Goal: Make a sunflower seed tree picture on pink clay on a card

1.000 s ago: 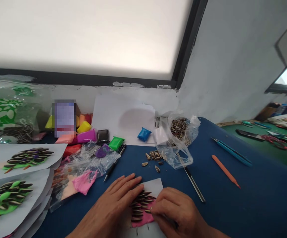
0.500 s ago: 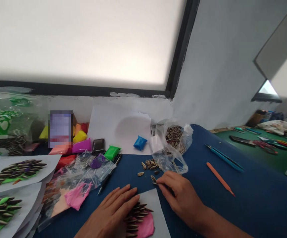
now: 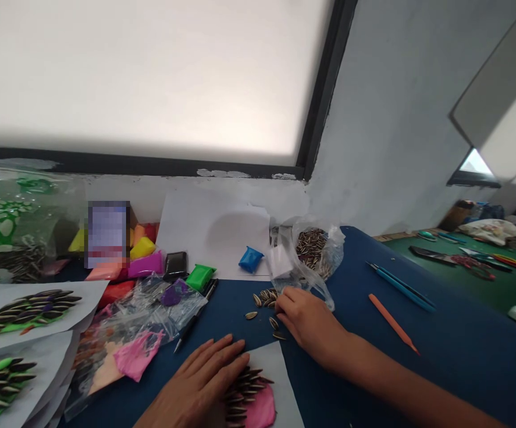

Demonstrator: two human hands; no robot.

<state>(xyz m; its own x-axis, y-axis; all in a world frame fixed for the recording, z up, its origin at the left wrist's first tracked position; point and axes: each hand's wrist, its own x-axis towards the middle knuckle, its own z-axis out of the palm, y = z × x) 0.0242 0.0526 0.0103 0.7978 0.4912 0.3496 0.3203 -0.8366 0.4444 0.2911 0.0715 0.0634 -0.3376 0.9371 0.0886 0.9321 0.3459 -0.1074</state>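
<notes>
broadly, a blue tabletop (image 3: 445, 351) fills the lower view, bearing a white paper sheet (image 3: 288, 389) and, farther back, a clear plastic bag (image 3: 334, 252) of sunflower seeds. the left hand (image 3: 207, 377) lies flat on the sheet, fingers nearly together. the right hand (image 3: 307, 318) touches a small seed pile (image 3: 266, 296) beside the bag, thumb and fingertips bunched; whether they pinch a seed, i cannot tell. on the sheet, a pink clay patch (image 3: 261, 409) is partly covered by rows of seeds (image 3: 246, 387). three loose seeds (image 3: 251, 315) lie between pile and sheet.

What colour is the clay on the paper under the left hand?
The clay is pink; it shows best in the head view, the only one.
</notes>
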